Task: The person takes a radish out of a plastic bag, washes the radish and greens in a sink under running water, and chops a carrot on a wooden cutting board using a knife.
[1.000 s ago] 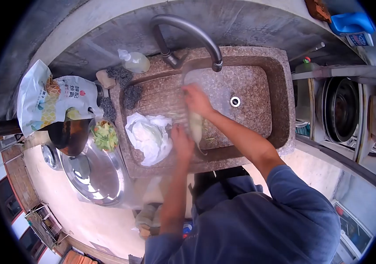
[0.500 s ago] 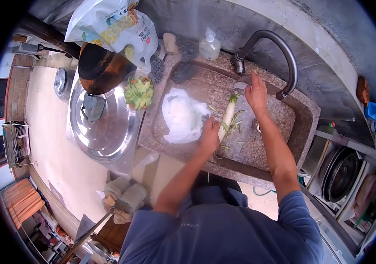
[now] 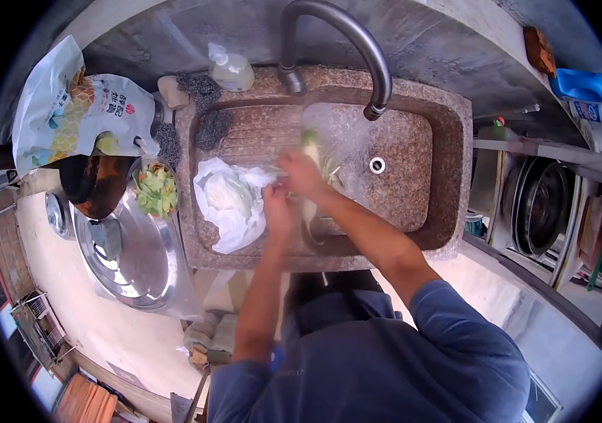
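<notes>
My right hand is beside the right edge of a white plastic bag, partly over a long white radish. Close below it, my left hand is near the same edge of the bag. Both hands' fingers are smeared by motion, so their grip is unclear. The radish lies along the ledge of the stone sink, its green top away from me. Thin green-white peelings lie right of it. A blurred spray shows under the curved faucet.
Left of the sink are a round metal lid, a bowl of chopped vegetables and a printed bag. Dark scouring pads and a soap bottle stand along the rim. A rack with dark pans is at right.
My right hand has moved from the faucet side toward the white bag, near my left hand. Spray now shows beneath the faucet. The view has also shifted and turned.
</notes>
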Available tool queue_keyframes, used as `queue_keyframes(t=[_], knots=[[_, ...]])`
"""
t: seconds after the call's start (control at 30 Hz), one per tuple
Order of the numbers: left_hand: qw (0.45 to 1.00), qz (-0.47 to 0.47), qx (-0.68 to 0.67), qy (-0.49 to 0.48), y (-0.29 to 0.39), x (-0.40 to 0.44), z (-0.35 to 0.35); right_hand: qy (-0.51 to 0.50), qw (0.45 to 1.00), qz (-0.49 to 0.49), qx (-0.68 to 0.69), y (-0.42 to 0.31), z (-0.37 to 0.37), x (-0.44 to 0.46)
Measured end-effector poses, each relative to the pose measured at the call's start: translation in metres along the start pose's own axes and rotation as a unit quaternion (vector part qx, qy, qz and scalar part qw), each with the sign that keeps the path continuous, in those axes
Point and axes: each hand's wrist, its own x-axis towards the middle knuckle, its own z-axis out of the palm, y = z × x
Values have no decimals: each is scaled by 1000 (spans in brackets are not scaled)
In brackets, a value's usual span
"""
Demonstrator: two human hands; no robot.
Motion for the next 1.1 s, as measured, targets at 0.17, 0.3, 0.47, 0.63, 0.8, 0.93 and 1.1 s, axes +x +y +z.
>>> queue_keyframes(t=[0.17,0.3,0.47,0.63,0.8,0.93,1.1], knots=[[999,23,16,-27,1,-6,4,144,981,-113,-68,12,18,6],[998,10,-3,-70,-7,1,22,62,895,197,395,37,-8,-14],[849,-252,-453,-104,11,53,86,201,659,306,657,65,-55,-30],[629,-321,-705,-67,81,93,109,336,660,281,610,55,-73,-27],[589,-372,-709,-110,90,102,120,302,844,247,368,47,-81,-45],[657,-385,-645,-66,73,110,130,283,875,201,337,36,-80,-59],[610,-245,-730,-186,17,112,111,297,823,236,423,84,-61,-66]])
